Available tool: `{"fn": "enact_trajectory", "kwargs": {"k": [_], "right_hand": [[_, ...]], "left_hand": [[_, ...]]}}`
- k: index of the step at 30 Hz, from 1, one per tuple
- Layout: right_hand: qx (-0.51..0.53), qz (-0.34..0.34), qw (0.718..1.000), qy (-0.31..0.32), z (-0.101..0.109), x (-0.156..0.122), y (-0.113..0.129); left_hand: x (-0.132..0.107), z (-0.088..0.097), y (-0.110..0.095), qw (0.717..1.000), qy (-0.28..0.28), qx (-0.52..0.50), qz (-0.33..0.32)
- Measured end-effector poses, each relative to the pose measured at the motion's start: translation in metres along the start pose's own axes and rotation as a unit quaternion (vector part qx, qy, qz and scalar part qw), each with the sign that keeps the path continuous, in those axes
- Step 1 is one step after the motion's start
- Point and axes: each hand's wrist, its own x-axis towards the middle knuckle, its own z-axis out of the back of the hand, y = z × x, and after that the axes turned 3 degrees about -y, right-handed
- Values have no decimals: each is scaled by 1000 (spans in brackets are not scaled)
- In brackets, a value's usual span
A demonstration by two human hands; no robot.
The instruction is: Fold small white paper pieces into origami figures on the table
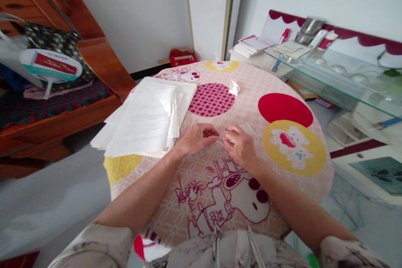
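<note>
Over the middle of a round table, my left hand (199, 138) pinches a thin white string (222, 144) between thumb and fingers. Facing it from the right, my right hand (241, 146) is closed on the same string, with a loose bit hanging below the fingertips. The two hands are close together but apart, just above the patterned tablecloth (201, 176). To the left of my left hand lies an uneven stack of printed papers (141, 117). Beyond the hands stands a small folded piece of white paper (234, 88).
At the right is a glass-topped shelf unit (339, 75) with metal containers (310, 29) and a pile of booklets (251, 45). A wooden bench (103, 67) on the left bears a hand fan (52, 66) and a dark bag. A red bag (182, 57) sits on the floor behind the table.
</note>
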Motion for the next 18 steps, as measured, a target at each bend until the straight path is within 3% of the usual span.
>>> {"fn": "enact_trajectory", "kwargs": {"k": [4, 9, 14, 18], "right_hand": [[-9, -2, 1000, -24, 1, 0, 0], [-22, 2, 1000, -21, 4, 0, 1], [-36, 23, 999, -7, 5, -1, 3], [-45, 42, 998, -12, 4, -1, 5]], "left_hand": [[2, 2, 5, 996, 24, -89, 19], [3, -3, 8, 994, -2, -109, 8], [-1, -13, 4, 997, -68, 16, -16], [-4, -21, -5, 984, -100, 145, -16]]}}
